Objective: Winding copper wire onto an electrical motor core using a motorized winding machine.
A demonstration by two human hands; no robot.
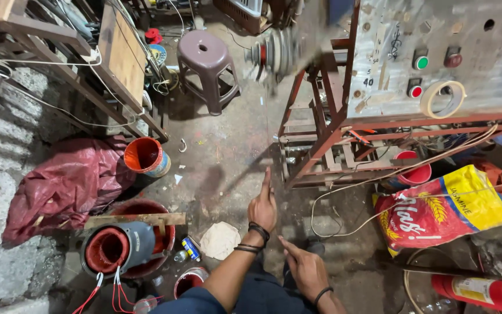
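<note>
Bottom centre: left hand (262,208) raised, index finger pointing up-frame, grasping nothing, two dark bands on wrist. Right hand (304,268) just below-right, fingers loosely spread, empty, one band. Both over stained, gritty concrete floor (228,151), open strip running up to round-topped purple plastic stool (205,63). Lower left: grey motor stator (117,247), ribbed red winding inside, red-white leads trailing, sitting in a red tub under a wood slat. One orange bucket (144,156), crumpled maroon tarp (68,183), pale rag (220,239). Right side: rusty red angle-iron frame (321,136), scuffed metal control panel (437,52) with three buttons, tape roll (443,99), glossy yellow-red sack (448,209), red extinguisher (483,291).
</note>
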